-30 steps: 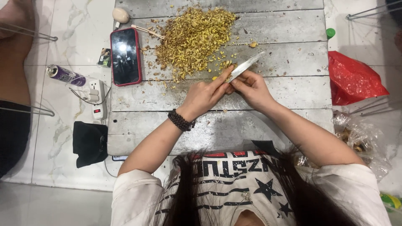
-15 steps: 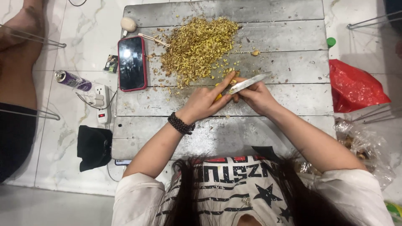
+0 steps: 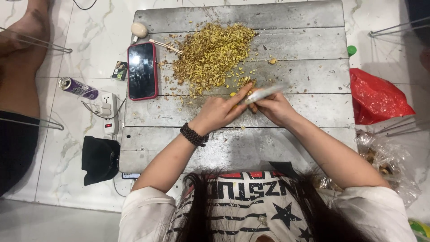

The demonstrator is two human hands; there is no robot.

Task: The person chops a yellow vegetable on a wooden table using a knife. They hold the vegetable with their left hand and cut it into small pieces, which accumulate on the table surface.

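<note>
My right hand [image 3: 274, 107] grips a knife [image 3: 264, 93] with a pale blade that points up and to the right and is blurred. My left hand [image 3: 221, 112], with a dark bead bracelet on the wrist, pinches a small yellow piece [image 3: 234, 95] against the blade's base. Both hands meet over the grey plank table [image 3: 304, 67], just below a large pile of chopped yellow-green bits [image 3: 210, 54].
A phone in a red case [image 3: 142, 70] lies on the table's left part, with a thin stick [image 3: 165, 46] and a pale egg-shaped thing [image 3: 139, 29] above it. On the floor are a power strip [image 3: 107, 114], purple can [image 3: 78, 87], black cloth [image 3: 99, 159], red bag [image 3: 378, 96], clear bag [image 3: 389, 166]. Another person's leg [image 3: 22, 67] is at left.
The knife blade has swung down from a steep tilt to nearly level and moved left toward the pile. Both hands shifted slightly up and closer together.
</note>
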